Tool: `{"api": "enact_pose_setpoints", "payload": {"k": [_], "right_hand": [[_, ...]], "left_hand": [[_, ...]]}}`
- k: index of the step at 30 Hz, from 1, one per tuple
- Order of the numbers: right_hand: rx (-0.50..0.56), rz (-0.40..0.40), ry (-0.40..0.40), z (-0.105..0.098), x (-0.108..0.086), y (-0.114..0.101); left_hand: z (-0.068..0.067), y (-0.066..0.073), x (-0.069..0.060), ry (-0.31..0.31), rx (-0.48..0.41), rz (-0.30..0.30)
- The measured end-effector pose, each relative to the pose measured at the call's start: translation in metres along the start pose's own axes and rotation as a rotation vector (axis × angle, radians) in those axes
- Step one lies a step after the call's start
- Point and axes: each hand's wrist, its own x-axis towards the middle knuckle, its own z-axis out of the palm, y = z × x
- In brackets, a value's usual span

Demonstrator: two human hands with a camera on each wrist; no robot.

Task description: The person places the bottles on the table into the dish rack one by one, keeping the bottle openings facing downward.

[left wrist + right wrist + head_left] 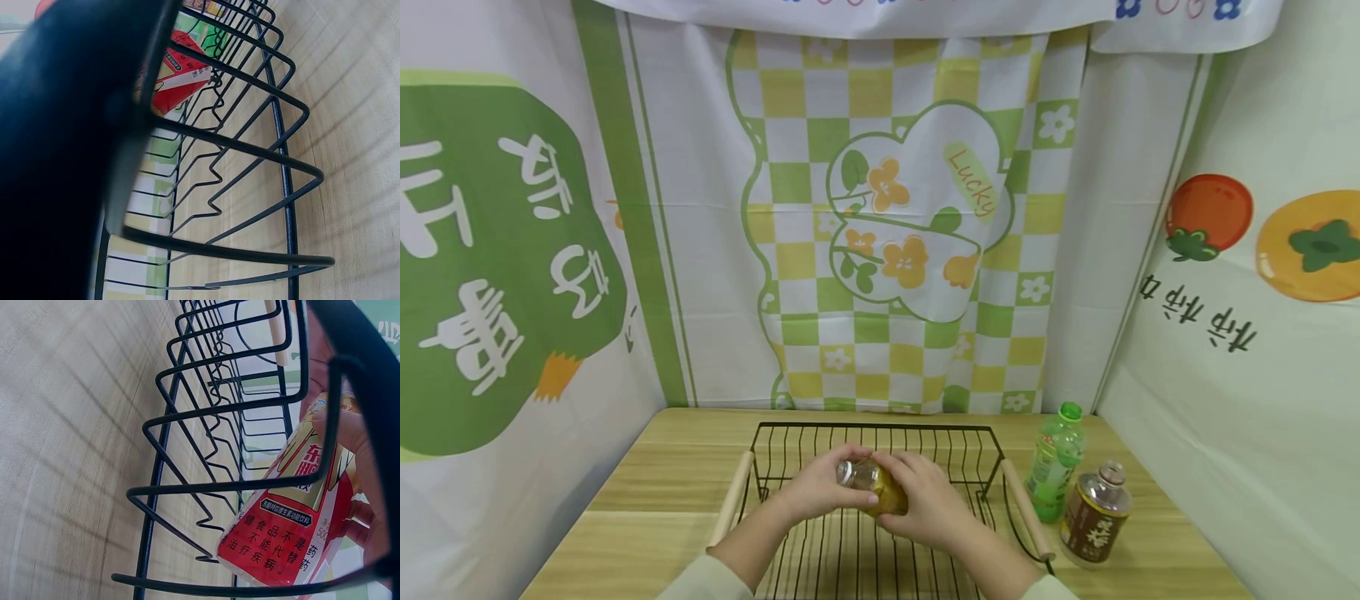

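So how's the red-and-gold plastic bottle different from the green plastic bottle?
The red-and-gold bottle tilts between the left hand and right hand; the green bottle stands upright. The red-and-gold bottle's cap is whitish; the green bottle's cap is green. Both have labels.

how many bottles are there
3: one bottle in left hand and right hand; a green bottle and a brown-labelled bottle on the table, right of the rack.
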Motion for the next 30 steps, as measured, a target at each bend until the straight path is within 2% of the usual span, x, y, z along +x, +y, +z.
{"api": "enact_pose_setpoints", "payload": {"k": [8,12,16,19,25,30], "right_hand": [[0.02,0.003,-0.001,-0.0002,0.0007,0.0003],[0.067,0.024,0.006,-0.0005,0.0005,0.0017],[0.13,0.052,0.057,-0.0018,0.0003,0.0033],[0.179,0.101,0.097,-0.0028,0.0007,0.0042],[0.274,0.248,0.198,-0.0066,0.0031,0.0055],[0.331,0.318,0.285,-0.0091,0.0037,0.0071]], "left_hand": [[-0.0008,-0.0006,0.0002,0.0,-0.019,0.013],[-0.0014,-0.0005,-0.0003,0.03,-0.002,0.003],[-0.0021,-0.001,-0.0004,0.07,0.008,-0.002],[-0.0028,-0.0016,-0.0007,0.102,0.004,-0.002],[-0.0049,-0.0031,0.0003,0.19,-0.015,-0.017],[-0.0067,-0.0048,0.0013,0.261,-0.062,-0.018]]}}
